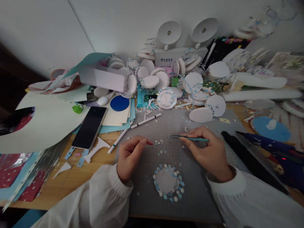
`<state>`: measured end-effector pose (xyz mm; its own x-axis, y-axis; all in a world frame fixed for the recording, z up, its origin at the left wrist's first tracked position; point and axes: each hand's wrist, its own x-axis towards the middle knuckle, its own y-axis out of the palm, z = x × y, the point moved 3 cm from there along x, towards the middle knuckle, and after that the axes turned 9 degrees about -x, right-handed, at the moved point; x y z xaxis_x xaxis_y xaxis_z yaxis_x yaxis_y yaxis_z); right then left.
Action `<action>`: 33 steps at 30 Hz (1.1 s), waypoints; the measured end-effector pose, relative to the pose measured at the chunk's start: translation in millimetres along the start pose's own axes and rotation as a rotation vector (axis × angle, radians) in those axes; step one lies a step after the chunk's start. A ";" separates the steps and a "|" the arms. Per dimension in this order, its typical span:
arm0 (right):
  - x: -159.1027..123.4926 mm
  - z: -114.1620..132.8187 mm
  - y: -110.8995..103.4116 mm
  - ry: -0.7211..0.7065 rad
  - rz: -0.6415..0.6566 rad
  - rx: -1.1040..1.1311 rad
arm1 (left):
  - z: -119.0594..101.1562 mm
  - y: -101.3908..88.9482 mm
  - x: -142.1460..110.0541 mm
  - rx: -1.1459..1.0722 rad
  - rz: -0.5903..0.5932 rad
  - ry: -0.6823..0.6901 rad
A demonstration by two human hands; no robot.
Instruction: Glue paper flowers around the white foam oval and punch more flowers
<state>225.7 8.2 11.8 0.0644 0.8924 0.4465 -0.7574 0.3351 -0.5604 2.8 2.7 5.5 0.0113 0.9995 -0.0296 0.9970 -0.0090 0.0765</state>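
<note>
My right hand grips a pair of teal tweezers, whose tips point left above the grey cutting mat. Nothing can be made out between the tips. Resting on the mat to the left, my left hand has its index finger stretched toward small star pieces, with the other fingers loosely curled and nothing visible in it. Between my forearms lies a round white disc, ringed with blue and white stars.
Behind the mat are heaped white discs, some decorated, and a decorated disc. A phone and a white pen lie left. On the right are a black bar-like object and a dark blue tool with a red light.
</note>
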 end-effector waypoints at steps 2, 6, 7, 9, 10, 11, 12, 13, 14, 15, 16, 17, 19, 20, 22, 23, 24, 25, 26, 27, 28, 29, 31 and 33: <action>0.5 -1.5 1.0 -0.008 0.021 -0.034 | 0.9 -0.4 0.1 -0.013 -0.005 -0.004; 0.4 -2.8 1.7 -0.006 0.022 -0.041 | 1.9 -0.9 0.4 -0.015 -0.003 -0.005; 0.3 -3.1 1.7 0.007 0.026 -0.029 | 2.0 -1.0 0.5 -0.015 -0.003 -0.005; 0.6 -3.3 0.8 0.041 0.022 0.009 | 2.0 -1.0 0.8 -0.019 0.000 -0.002; 1.0 -3.3 -0.2 0.059 0.015 0.032 | 2.1 -0.9 0.9 -0.022 0.002 0.000; 1.4 -3.3 -1.4 0.080 0.003 0.058 | 2.1 -0.8 1.0 -0.025 0.005 0.002; 1.9 -3.4 -2.8 0.103 -0.007 0.086 | 2.2 -0.7 0.9 -0.027 0.006 0.005; 2.3 -3.5 -4.0 0.128 -0.016 0.114 | 2.4 -0.6 0.7 -0.026 0.005 0.008; 2.6 -3.8 -5.1 0.154 -0.023 0.143 | 2.5 -0.5 0.5 -0.022 0.006 0.010; 2.6 -4.0 -5.8 0.175 -0.028 0.169 | 2.5 -0.5 0.2 -0.018 0.006 0.011; 2.4 -4.2 -6.1 0.191 -0.031 0.189 | 2.5 -0.6 -0.1 -0.016 0.006 0.013; 2.1 -4.3 -6.1 0.200 -0.036 0.200 | 2.3 -1.0 -0.1 -0.017 0.007 0.013; 1.5 -4.4 -4.8 0.195 -0.037 0.206 | 1.2 -2.9 1.0 -0.048 -0.003 0.019; 1.5 -4.1 -3.4 0.182 -0.033 0.208 | -0.2 -4.6 2.3 -0.078 -0.024 0.041; 2.6 -2.3 0.7 0.130 -0.010 0.207 | -4.0 -9.5 6.4 -0.147 -0.091 0.120; 3.8 -0.5 3.6 0.094 0.013 0.203 | -5.8 -12.1 8.7 -0.176 -0.128 0.162; 5.3 2.0 7.1 0.053 0.045 0.197 | -7.0 -14.5 11.1 -0.199 -0.160 0.192; 7.0 5.1 11.3 0.009 0.083 0.195 | -7.2 -16.2 13.3 -0.216 -0.182 0.200; 8.8 8.6 16.0 -0.034 0.128 0.196 | -6.4 -17.4 15.3 -0.228 -0.191 0.187; 10.6 12.4 21.0 -0.074 0.173 0.203 | -5.1 -18.1 16.8 -0.236 -0.196 0.162; 12.4 16.0 26.2 -0.109 0.215 0.209 | -3.7 -18.4 17.7 -0.242 -0.198 0.141; 14.1 19.2 31.3 -0.136 0.253 0.206 | -2.5 -18.5 18.0 -0.249 -0.197 0.128; 17.0 23.8 40.8 -0.166 0.308 0.178 | -1.4 -18.4 17.4 -0.259 -0.196 0.134; 19.0 25.7 48.1 -0.177 0.338 0.147 | -1.5 -18.1 16.3 -0.265 -0.193 0.149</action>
<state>173.8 33.4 11.3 -0.3070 0.8751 0.3742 -0.8022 -0.0264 -0.5965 -15.2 19.1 5.2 -0.2063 0.9756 0.0754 0.9252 0.1694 0.3396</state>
